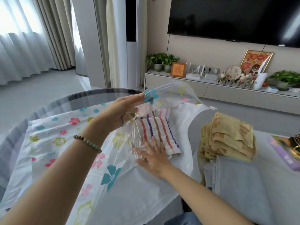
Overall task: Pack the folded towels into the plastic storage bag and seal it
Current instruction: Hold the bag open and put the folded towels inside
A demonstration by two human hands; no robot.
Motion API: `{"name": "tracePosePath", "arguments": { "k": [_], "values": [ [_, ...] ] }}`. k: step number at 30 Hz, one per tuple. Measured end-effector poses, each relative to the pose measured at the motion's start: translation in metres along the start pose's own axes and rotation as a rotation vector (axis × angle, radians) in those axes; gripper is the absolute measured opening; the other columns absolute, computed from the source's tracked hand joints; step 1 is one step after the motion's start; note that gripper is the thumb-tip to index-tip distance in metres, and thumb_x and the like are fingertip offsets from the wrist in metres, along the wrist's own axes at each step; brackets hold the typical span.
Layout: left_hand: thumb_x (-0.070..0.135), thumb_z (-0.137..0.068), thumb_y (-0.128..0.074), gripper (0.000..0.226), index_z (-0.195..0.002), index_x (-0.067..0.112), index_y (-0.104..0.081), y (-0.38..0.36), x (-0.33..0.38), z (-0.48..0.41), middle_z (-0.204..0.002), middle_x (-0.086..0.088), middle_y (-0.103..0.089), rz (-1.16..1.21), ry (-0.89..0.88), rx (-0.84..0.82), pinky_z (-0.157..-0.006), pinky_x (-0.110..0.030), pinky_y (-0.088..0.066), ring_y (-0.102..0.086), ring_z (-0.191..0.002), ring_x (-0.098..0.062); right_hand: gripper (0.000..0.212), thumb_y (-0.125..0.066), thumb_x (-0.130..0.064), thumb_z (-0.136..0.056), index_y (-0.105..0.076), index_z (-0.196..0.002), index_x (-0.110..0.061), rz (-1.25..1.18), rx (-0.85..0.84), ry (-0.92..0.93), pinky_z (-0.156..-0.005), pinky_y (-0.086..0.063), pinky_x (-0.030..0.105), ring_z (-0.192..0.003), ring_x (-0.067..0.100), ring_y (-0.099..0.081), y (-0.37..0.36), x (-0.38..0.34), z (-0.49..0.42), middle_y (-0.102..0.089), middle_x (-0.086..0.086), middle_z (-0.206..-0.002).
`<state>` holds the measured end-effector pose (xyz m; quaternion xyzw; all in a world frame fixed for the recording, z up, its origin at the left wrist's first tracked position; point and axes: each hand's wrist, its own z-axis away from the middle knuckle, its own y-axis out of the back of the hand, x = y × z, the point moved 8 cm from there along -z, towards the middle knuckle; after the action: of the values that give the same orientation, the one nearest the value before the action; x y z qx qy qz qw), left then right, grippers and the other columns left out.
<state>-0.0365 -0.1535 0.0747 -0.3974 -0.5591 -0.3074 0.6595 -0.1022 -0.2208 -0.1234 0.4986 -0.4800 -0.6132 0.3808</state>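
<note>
A clear plastic storage bag printed with coloured flowers lies across a round glass table. My left hand grips the bag's upper flap and holds its mouth lifted. My right hand lies flat, fingers spread, on a folded white towel with red, blue and brown stripes at the bag's mouth. A second striped towel sits further inside the bag. A stack of folded tan towels rests to the right, beside folded pale grey towels.
A purple box sits at the far right edge. Beyond the table stands a low TV cabinet with plants, frames and ornaments under a wall-mounted TV. Curtains hang at the left. Grey floor lies between table and cabinet.
</note>
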Motion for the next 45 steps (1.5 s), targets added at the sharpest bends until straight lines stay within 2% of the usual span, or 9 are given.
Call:
{"name": "tracePosePath", "arguments": {
  "k": [10, 18, 22, 26, 31, 33, 38, 43, 45],
  "values": [
    [0.032, -0.087, -0.057, 0.046, -0.123, 0.002, -0.057, 0.005, -0.014, 0.000, -0.046, 0.010, -0.046, 0.041, 0.047, 0.041, -0.031, -0.009, -0.028, -0.034, -0.031, -0.002, 0.055, -0.027, -0.066, -0.090, -0.021, -0.142, -0.051, -0.030, -0.113, -0.091, -0.112, 0.016, 0.051, -0.143, 0.024, 0.024, 0.025, 0.017, -0.034, 0.014, -0.010, -0.159],
    [0.041, -0.078, -0.067, 0.027, -0.086, 0.017, -0.075, -0.004, -0.031, -0.004, -0.056, 0.005, -0.050, -0.032, 0.038, 0.048, -0.035, -0.012, -0.032, -0.036, -0.041, -0.003, 0.039, -0.058, -0.035, -0.090, -0.049, -0.127, -0.043, -0.677, 0.082, -0.059, -0.111, -0.026, 0.024, -0.136, -0.004, -0.029, 0.101, 0.047, 0.104, -0.032, -0.017, -0.149],
    [0.036, -0.080, -0.065, 0.032, -0.100, 0.011, -0.067, -0.018, -0.041, -0.005, -0.059, 0.005, -0.061, -0.025, 0.062, 0.042, -0.035, -0.013, -0.037, -0.046, -0.038, -0.003, 0.028, -0.060, -0.017, -0.089, -0.059, -0.108, -0.039, -0.821, 0.315, -0.336, -0.108, -0.037, 0.031, -0.122, 0.007, -0.051, 0.114, 0.130, 0.180, -0.057, -0.011, -0.127],
    [0.036, -0.069, -0.069, 0.038, -0.097, 0.011, -0.064, -0.035, -0.046, -0.002, -0.055, 0.003, -0.062, 0.017, 0.089, 0.020, -0.033, -0.013, -0.039, -0.050, -0.035, -0.005, 0.051, -0.069, -0.013, -0.082, -0.048, -0.128, -0.013, -0.749, 0.464, -0.792, -0.106, -0.037, 0.039, -0.128, 0.026, -0.045, 0.097, 0.214, 0.249, -0.049, 0.008, -0.135],
    [0.041, -0.068, -0.070, 0.041, -0.098, 0.014, -0.068, -0.030, -0.050, -0.004, -0.065, -0.001, -0.053, -0.034, 0.078, 0.061, -0.032, -0.013, -0.035, -0.040, -0.035, -0.004, 0.042, -0.070, -0.012, -0.082, -0.057, -0.118, 0.004, -1.074, 0.376, -1.066, -0.064, -0.051, 0.029, -0.083, 0.025, -0.065, 0.056, 0.241, 0.284, -0.065, 0.021, -0.114],
    [0.049, -0.060, -0.076, 0.056, -0.103, 0.014, -0.067, -0.024, -0.049, -0.005, -0.069, -0.002, -0.051, -0.061, 0.055, 0.070, -0.032, -0.012, -0.034, -0.038, -0.037, -0.004, 0.044, -0.070, -0.014, -0.081, -0.057, -0.117, 0.008, -1.074, 0.453, -1.116, -0.069, -0.053, 0.033, -0.090, 0.031, -0.066, 0.055, 0.252, 0.290, -0.066, 0.021, -0.111],
    [0.054, -0.044, -0.084, 0.061, -0.091, 0.018, -0.068, -0.019, -0.047, -0.005, -0.063, 0.003, -0.061, -0.034, 0.035, 0.049, -0.033, -0.011, -0.037, -0.043, -0.038, -0.004, 0.050, -0.073, -0.026, -0.079, -0.056, -0.117, 0.004, -1.096, 0.442, -1.103, -0.069, -0.050, 0.031, -0.092, 0.028, -0.063, 0.055, 0.246, 0.287, -0.065, 0.016, -0.108],
    [0.032, -0.087, -0.057, 0.025, -0.101, 0.012, -0.061, -0.020, -0.041, -0.003, -0.057, 0.008, -0.065, -0.019, 0.045, 0.041, -0.031, -0.008, -0.034, -0.043, -0.033, -0.004, 0.043, -0.070, -0.022, -0.081, -0.055, -0.119, -0.009, -0.953, 0.518, -0.898, -0.075, -0.050, 0.032, -0.091, 0.021, -0.062, 0.089, 0.224, 0.275, -0.064, 0.011, -0.116],
    [0.027, -0.093, -0.049, 0.024, -0.107, 0.010, -0.059, -0.017, -0.036, -0.004, -0.054, 0.010, -0.064, -0.019, 0.032, 0.048, -0.031, -0.007, -0.033, -0.041, -0.031, -0.003, 0.044, -0.071, -0.022, -0.081, -0.053, -0.120, -0.013, -0.947, 0.504, -0.775, -0.073, -0.050, 0.028, -0.091, 0.014, -0.062, 0.119, 0.201, 0.264, -0.064, 0.004, -0.111]
  ]
}}
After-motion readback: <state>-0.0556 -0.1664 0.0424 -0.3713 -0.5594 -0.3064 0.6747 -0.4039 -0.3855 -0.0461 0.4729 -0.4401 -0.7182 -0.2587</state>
